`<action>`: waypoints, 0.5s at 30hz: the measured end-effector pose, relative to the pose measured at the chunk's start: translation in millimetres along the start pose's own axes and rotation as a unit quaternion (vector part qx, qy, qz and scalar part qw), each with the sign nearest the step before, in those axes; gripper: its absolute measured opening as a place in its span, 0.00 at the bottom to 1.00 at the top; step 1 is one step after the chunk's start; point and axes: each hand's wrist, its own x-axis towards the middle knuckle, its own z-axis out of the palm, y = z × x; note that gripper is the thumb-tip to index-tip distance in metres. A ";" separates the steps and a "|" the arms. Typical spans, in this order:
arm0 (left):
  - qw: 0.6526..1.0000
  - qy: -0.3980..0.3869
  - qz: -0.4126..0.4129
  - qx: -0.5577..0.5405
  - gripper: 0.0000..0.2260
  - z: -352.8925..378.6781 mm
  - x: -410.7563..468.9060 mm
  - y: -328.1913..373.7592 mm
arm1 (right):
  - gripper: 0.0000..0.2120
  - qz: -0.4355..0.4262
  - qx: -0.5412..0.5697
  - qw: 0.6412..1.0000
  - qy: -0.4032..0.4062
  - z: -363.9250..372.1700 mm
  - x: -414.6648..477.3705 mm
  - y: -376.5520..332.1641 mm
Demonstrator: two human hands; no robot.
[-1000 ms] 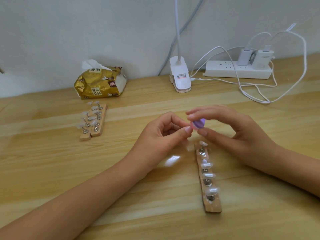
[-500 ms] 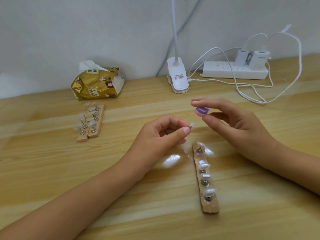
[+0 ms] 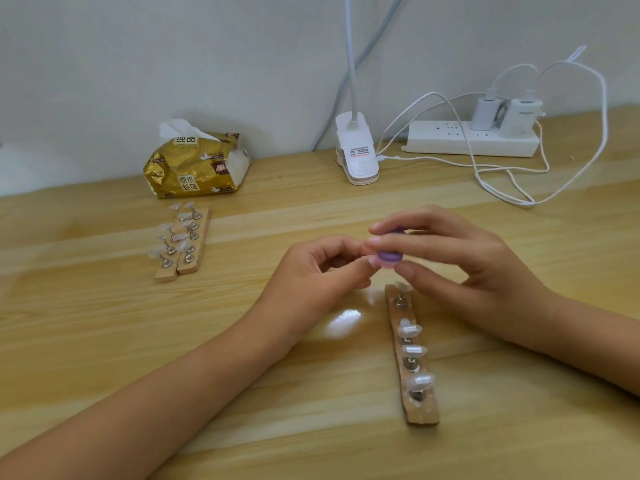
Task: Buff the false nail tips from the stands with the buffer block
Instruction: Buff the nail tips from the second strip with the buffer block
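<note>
My right hand [image 3: 460, 261] pinches a small purple buffer block [image 3: 390, 258] between thumb and fingers above the desk's middle. My left hand [image 3: 318, 275] pinches a false nail tip right against the buffer; the tip itself is hidden behind the fingertips and the block. Below both hands lies a wooden stand [image 3: 414, 355] with several clear nail tips on metal pegs. Two more wooden stands [image 3: 183, 244] with several nail tips lie side by side at the left.
A gold tissue pack [image 3: 197, 164] sits at the back left. A white clip lamp base [image 3: 356, 150], a power strip [image 3: 471, 138] with two chargers and looping white cables [image 3: 512, 181] line the back by the wall.
My right hand lifted the buffer up and away from the nail tip, then brought it back down against the tip held in my left hand.
</note>
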 end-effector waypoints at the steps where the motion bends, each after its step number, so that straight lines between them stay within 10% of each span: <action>1: 1.000 0.000 -0.001 -0.002 0.01 -0.4 0.0 -0.3 | 0.13 0.015 0.011 1.000 0.007 -0.5 0.7 0.5; 15: 1.000 0.002 -0.006 -0.017 0.02 0.6 -0.1 0.4 | 0.13 0.063 0.057 0.996 0.021 -2.5 2.4 1.1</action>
